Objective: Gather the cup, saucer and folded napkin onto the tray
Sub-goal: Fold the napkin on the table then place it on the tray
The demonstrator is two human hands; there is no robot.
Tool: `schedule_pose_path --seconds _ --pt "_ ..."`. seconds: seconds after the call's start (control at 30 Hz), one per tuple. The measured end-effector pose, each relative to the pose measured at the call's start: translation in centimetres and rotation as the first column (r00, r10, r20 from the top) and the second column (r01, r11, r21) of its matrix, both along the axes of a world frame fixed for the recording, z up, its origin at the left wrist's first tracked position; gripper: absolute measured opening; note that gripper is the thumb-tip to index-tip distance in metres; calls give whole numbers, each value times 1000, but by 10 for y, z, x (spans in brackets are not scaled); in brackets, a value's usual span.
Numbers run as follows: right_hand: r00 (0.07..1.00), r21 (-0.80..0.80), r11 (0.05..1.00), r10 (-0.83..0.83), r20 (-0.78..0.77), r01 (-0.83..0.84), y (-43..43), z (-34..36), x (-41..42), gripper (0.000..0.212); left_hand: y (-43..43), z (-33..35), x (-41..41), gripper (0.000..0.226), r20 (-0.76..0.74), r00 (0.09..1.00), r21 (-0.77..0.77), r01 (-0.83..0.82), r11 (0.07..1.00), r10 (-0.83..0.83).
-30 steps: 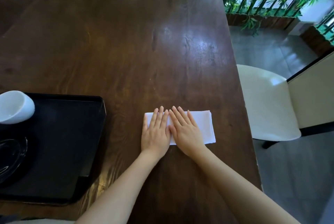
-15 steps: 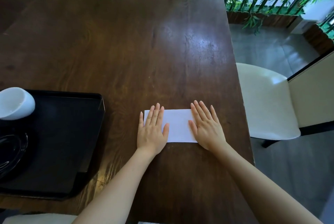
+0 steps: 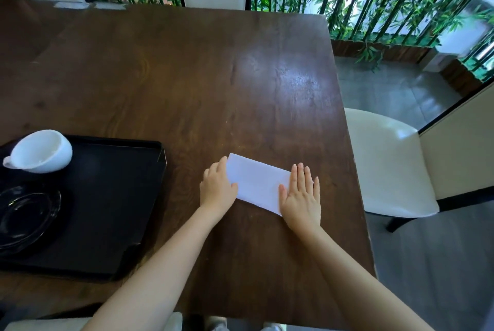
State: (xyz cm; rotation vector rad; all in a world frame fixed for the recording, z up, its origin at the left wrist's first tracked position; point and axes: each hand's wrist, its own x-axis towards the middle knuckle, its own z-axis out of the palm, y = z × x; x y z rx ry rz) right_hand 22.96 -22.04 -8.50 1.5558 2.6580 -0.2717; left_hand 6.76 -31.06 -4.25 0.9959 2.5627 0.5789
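Both hands flat, nothing gripped: left hand (image 3: 217,187) and right hand (image 3: 301,197) press the ends of the folded napkin (image 3: 256,183) on the tabletop (image 3: 187,76), likely flattening creases. Cup (image 3: 40,150) and saucer (image 3: 25,213) already on tray (image 3: 112,210).

White cup (image 3: 40,151) and clear saucer (image 3: 26,217) on black tray (image 3: 112,197); folded napkin (image 3: 256,183) on table.

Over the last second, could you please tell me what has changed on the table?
The hands slid apart along the napkin: left hand to its left end, right hand to its right end, and it now lies skewed. Cup, saucer and tray stayed put.
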Motion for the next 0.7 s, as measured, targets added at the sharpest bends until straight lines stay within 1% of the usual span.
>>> schedule_pose_path --seconds 0.03,0.07,0.1,0.13,0.2,0.23,0.3,0.37,0.4,0.43,0.47,0.5,0.57,0.6,0.63,0.7 --pt "1000 -4 1000 -2 0 2 -2 0 2 63 2 5 -5 64 65 997 -13 -42 999 43" --pt "1000 -2 1000 -3 1 3 -5 -1 5 63 6 9 -11 63 134 987 -57 -79 995 86" --pt "1000 2 1000 -7 2 7 -8 -1 8 63 9 13 -18 59 203 970 -121 -107 987 130" --pt "1000 5 1000 -16 0 16 -12 -2 11 63 13 16 -25 50 273 948 -183 -117 976 164" --pt "999 -1 999 -47 -8 47 -20 -2 16 63 16 23 -34 27 406 895 -262 -82 962 187" --pt "998 -10 998 -68 -17 68 -23 -1 17 63 17 25 -37 25 457 873 -290 -37 956 173" --pt "993 -37 993 -110 -30 109 -29 2 18 63 17 26 -41 25 531 837 -296 39 955 130" --pt "989 -81 987 -144 -29 142 -36 7 17 63 15 24 -43 11 568 819 -199 37 979 84" --pt "986 -114 981 -161 -31 157 -38 10 16 63 16 25 -43 3 576 815 -147 24 989 66" --pt "984 -151 974 -177 -38 169 -39 14 15 64 17 26 -43 3 568 822 -104 21 994 42" --pt "982 -191 967 -182 -52 169 -38 20 14 64 18 29 -43 8 533 846 -75 39 996 7" --pt "980 -240 959 -179 -88 154 -33 27 12 65 20 32 -43 10 473 880 -59 76 995 -39" --pt "966 -335 940 -147 -215 68 -13 48 4 66 24 43 -44 8 347 925 -41 177 983 -152" --pt "959 -338 941 -97 -266 1 1 59 -2 67 26 49 -45 5 302 930 -29 230 973 -211" --pt "957 -302 951 -23 -289 -69 16 70 -10 68 29 55 -47 2 269 925 -16 283 959 -268" --pt "942 -232 947 146 -302 -221 45 93 -28 73 33 69 -50 5 227 905 -1 370 929 -360"
